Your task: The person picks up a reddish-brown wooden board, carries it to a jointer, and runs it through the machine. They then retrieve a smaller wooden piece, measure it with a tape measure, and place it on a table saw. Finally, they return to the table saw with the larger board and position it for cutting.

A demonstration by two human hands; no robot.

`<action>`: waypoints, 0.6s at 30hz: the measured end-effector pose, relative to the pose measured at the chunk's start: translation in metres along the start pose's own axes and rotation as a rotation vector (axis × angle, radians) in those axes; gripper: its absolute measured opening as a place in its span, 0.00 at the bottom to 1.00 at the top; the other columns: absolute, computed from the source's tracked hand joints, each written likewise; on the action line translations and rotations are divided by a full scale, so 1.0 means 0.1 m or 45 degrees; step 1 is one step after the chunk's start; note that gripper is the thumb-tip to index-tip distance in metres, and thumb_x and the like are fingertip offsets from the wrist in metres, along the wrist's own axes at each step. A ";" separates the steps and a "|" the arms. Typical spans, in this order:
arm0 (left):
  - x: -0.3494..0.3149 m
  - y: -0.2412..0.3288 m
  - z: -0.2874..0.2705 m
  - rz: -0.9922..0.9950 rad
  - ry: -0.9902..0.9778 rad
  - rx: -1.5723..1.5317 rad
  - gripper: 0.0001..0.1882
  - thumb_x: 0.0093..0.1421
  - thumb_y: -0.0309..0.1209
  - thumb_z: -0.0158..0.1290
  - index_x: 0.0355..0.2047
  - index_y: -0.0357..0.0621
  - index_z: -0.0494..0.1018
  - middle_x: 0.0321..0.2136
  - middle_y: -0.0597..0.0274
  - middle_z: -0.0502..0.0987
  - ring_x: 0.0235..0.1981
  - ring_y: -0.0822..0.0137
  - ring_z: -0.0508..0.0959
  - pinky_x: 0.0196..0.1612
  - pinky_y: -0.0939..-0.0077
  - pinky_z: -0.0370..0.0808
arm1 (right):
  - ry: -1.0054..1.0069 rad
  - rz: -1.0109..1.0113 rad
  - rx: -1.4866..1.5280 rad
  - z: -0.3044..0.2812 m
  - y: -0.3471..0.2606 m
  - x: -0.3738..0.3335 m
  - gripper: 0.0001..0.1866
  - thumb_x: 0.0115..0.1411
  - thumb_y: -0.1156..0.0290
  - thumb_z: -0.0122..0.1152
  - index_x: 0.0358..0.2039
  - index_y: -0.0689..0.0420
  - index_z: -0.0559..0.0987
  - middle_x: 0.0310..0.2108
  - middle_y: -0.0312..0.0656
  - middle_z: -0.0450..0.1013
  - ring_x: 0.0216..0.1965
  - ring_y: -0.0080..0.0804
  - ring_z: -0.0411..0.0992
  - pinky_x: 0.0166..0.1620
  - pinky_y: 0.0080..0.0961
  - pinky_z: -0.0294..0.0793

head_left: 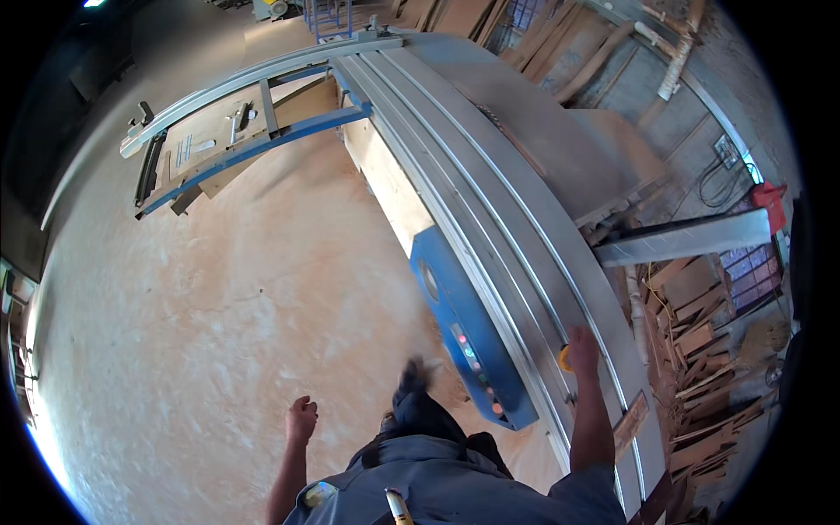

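My right hand [582, 350] is closed over the long grey sliding table [494, 236] of a panel saw. A small rounded yellow object [565, 357] shows at the hand's left edge, partly hidden by the fingers; its kind cannot be made out. To the left, my left hand [302, 418] hangs over the dusty floor with its fingers curled in, and nothing shows in it. Between my hands, a blue control panel [472, 350] with lit buttons runs along the saw's side. A small wooden piece [631, 426] lies on the table beside my right forearm.
A blue-edged cross frame [262, 140] with a metal fence juts left from the table's far end. A grey arm [691, 238] with a red end reaches out on the right. Wood offcuts [709, 385] are heaped along the right wall, with boards [542, 44] leaning farther back.
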State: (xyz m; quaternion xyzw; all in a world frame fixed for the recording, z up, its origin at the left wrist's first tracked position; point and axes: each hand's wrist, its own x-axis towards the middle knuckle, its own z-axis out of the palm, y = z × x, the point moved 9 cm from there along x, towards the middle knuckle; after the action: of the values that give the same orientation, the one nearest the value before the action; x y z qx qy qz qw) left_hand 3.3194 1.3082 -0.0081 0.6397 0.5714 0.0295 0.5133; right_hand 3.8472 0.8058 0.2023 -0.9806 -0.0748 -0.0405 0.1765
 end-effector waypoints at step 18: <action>3.15 3.73 0.29 0.583 -0.147 0.423 0.22 0.60 0.36 0.54 0.50 0.34 0.72 0.27 0.53 0.79 0.29 0.63 0.79 0.35 0.69 0.75 | -0.096 0.814 -0.185 0.36 -0.08 0.83 0.22 0.64 0.52 0.45 0.49 0.55 0.75 0.41 0.55 0.76 0.46 0.54 0.74 0.49 0.47 0.71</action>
State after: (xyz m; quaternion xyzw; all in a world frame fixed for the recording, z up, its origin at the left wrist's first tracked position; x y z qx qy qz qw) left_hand 3.7077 1.5971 0.0634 0.8280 0.3791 0.0142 0.4130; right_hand 3.9291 0.8372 0.1798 -0.9652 0.2336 0.0482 0.1070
